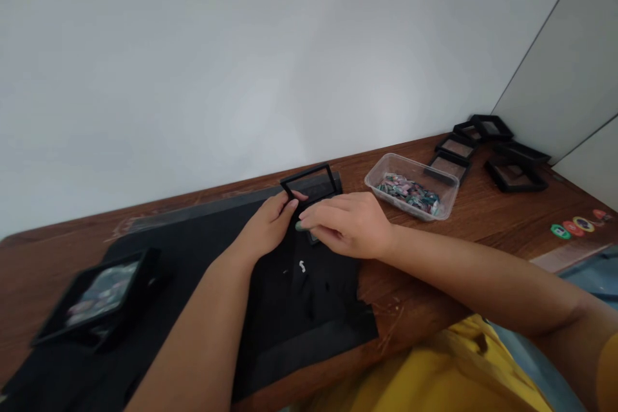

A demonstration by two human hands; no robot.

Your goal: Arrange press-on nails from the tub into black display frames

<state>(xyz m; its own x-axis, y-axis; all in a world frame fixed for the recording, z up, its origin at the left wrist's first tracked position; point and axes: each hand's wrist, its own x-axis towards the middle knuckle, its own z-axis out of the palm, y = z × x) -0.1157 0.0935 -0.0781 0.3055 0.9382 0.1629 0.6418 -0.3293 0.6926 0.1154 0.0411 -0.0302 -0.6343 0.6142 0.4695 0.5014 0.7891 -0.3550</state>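
My left hand (263, 228) is closed on the left edge of a small black display frame (309, 171), whose open rectangular part tilts up from the mat. Close beside it, my right hand (355, 225) pinches a small greenish stone-like piece (302, 226) at its fingertips. The right hand covers much of the frame's lower part, so how the two parts join is hidden. A curled white scrap (302, 266) lies on the black mat (309, 315) in front of my hands.
To the right, a clear plastic tub (410, 206) holds many small coloured pieces. Several black frames (516, 175) lie behind it and further right. A filled frame (101, 296) sits on the mat at left. Round stickers (573, 228) mark the wooden table's right side; a white wall rises behind.
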